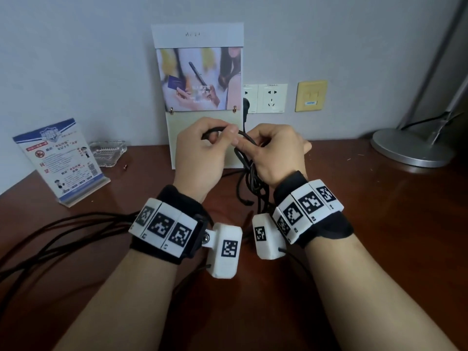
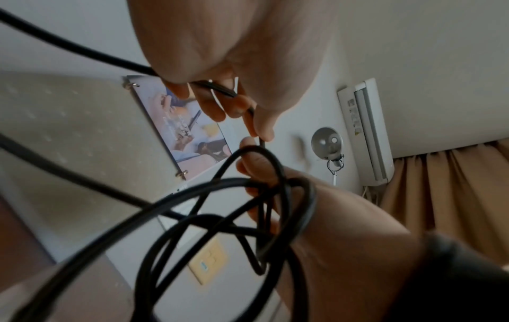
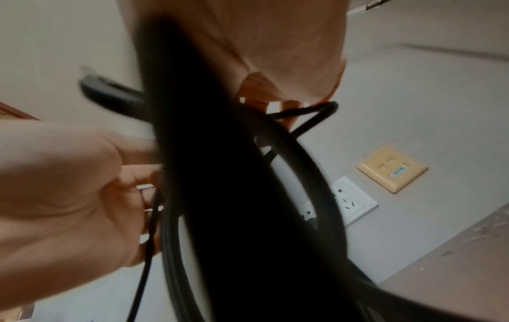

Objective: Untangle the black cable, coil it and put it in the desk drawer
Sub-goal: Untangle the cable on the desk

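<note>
Hands [image 1: 243,150] around tangled black cable [image 1: 249,171]

1. The white board [image 1: 197,34] leaning on the wall carries a small dark line of print near its top; it is too blurred to read.
2. The picture panel [image 1: 198,78] on that board has pale print near its lower middle, also unreadable.
3. The blue-and-white table sign [image 1: 63,158] shows a shield emblem, a red prohibition circle, a QR code and lines of print too small to read.
4. The yellow wall plate [image 1: 311,96] bears a small blue label, unreadable.
5. The wristbands [image 1: 162,225] carry black-and-white square markers.
</note>
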